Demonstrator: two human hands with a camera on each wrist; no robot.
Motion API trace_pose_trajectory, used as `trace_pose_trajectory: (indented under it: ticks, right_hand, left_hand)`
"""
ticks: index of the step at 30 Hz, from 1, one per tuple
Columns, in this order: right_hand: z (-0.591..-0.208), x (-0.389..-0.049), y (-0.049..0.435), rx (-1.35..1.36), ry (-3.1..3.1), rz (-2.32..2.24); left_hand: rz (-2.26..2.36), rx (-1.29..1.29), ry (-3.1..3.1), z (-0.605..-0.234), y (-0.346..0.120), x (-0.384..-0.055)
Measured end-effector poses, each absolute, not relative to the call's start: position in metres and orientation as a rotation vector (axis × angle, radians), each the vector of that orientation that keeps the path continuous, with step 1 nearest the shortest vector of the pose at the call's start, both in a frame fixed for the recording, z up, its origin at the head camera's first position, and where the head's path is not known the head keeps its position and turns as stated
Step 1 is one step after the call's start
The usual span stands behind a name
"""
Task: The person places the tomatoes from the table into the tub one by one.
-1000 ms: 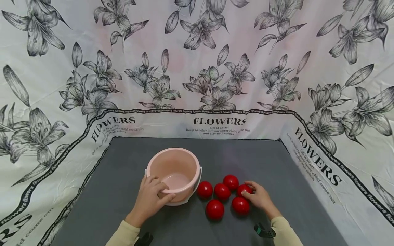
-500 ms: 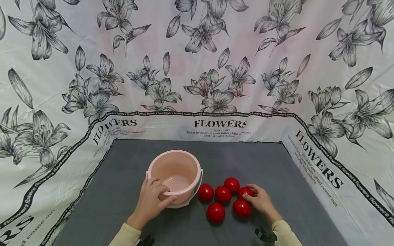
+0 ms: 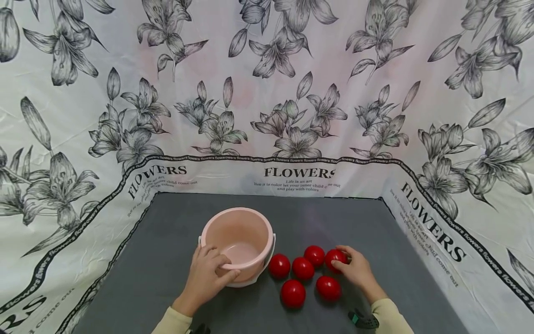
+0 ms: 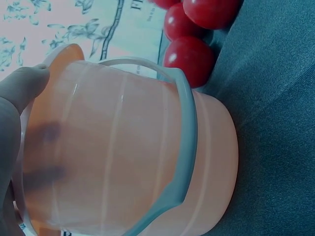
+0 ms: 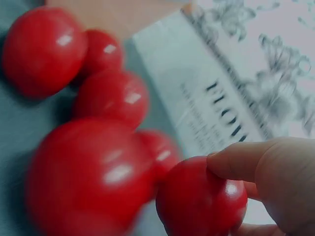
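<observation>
A person's left hand gripped the near rim of a pink bucket, thumb outside and fingers inside, the wall reducing the fingers to dark shadows in the left wrist view. The right hand pinched a red ball between thumb and fingers; whether it touched the gray table could not be told. Five other red balls sat between bucket and right hand, some blurred in the right wrist view, where the held ball was cut off below. The head view cropped both yellow sleeves
</observation>
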State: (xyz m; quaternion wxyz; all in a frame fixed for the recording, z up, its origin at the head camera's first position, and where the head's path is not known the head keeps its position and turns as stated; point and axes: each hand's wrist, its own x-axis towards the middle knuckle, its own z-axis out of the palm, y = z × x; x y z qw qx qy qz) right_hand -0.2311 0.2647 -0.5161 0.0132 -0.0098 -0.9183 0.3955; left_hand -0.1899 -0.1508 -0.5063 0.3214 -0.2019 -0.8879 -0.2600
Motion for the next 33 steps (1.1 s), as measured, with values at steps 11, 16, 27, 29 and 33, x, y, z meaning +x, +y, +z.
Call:
trace_pose_trajectory:
  ticks: [11,16,27,29,33]
  right_hand:
    - [-0.416,-0.257,0.217,0.234,-2.788,1.185]
    - [-0.392,-0.259,0.181,0.401,-2.758,1.122]
    - [-0.399,-0.250,0.085,0.768,-2.711,1.130]
    - [-0.406,-0.249,0.071,0.851,-2.735,1.113]
    - [-0.421,-0.250,0.044,0.983,-2.795,0.993]
  left_hand:
    - [-0.685,-0.536,-2.290,-0.508,-0.149,-0.190]
    - [-0.686,-0.537,-2.283,-0.512,-0.147,-0.191]
    - [-0.676,-0.541,-2.261,-0.513,-0.148,-0.191]
    - [-0.668,-0.541,-2.258,-0.513,-0.148,-0.191]
    - [-0.651,-0.541,-2.249,-0.512,-0.147,-0.190]
